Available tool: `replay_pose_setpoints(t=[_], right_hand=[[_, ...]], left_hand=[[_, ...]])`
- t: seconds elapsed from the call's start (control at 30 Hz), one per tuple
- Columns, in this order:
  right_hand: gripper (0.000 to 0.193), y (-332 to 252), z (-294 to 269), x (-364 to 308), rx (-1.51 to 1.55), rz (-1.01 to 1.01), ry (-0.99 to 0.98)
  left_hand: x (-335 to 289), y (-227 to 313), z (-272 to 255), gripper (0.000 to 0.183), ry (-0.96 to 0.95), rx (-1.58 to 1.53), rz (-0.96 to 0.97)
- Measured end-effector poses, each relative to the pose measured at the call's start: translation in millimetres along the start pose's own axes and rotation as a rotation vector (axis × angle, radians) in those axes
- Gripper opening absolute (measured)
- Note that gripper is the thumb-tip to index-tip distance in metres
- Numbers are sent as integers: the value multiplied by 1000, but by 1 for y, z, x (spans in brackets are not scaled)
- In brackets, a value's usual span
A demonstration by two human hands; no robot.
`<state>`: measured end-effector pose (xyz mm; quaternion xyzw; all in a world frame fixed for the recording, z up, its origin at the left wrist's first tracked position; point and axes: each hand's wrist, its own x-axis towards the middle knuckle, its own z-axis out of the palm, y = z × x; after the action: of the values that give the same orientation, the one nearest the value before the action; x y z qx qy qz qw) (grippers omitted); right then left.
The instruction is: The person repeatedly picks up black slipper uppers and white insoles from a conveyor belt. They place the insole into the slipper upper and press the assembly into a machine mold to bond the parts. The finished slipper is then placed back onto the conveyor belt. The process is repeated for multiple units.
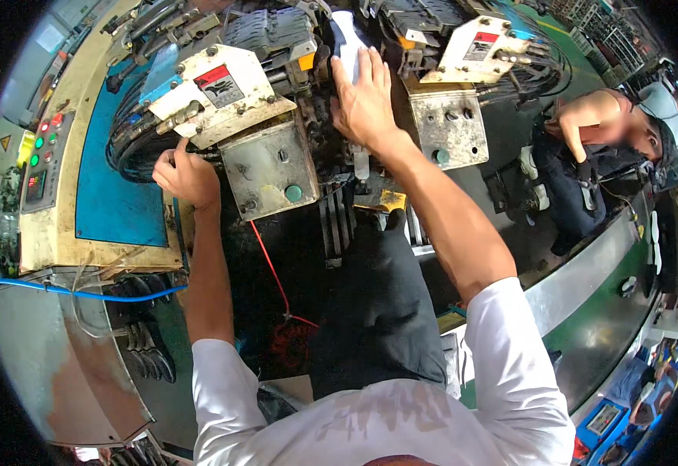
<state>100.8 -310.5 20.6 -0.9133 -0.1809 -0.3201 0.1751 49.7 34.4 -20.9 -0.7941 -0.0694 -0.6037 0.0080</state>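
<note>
My right hand [365, 101] reaches into the gap between two machine units. Its fingers lie stretched over a white and grey, elongated piece [347, 48], perhaps a shoe upper; my palm hides its near end. My left hand [187, 177] is at the lower corner of the left unit's off-white guard plate [238, 84]. The index finger points up at the plate's underside while the other fingers curl in; what they hold, if anything, is hidden. Just right of this hand hangs a worn metal box [269, 167] with a green button.
Black hoses [125, 144] loop beside my left hand. Further left stands a cream cabinet with a blue panel [125, 186] and a button panel [44, 159]. The right unit carries another guard plate [475, 53] and metal box [448, 128]. A co-worker [587, 155] sits at the right.
</note>
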Motion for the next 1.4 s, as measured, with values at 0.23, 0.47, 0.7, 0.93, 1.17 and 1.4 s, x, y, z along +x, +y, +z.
replay_pose_setpoints(t=[0.23,0.47,0.7,0.93,1.17,1.4], right_hand=[[58,10,16,49,-105,16,-43],[54,5,3,63,-49,49,-14],[65,-12,-4,73,-80,88,-54],[71,-6,-40,-10,305,-80,62],[57,32,-133,-432,77,510,-46],[48,-39,-341,-806,-462,1494,120]], left_hand=[[0,7,1,29,-39,9,-20],[-2,10,-4,31,-106,10,-56],[-1,3,-9,31,-74,-10,15],[1,-9,-7,34,-47,24,40],[-3,-1,22,17,-109,157,186],[-12,-52,41,23,-28,178,231]])
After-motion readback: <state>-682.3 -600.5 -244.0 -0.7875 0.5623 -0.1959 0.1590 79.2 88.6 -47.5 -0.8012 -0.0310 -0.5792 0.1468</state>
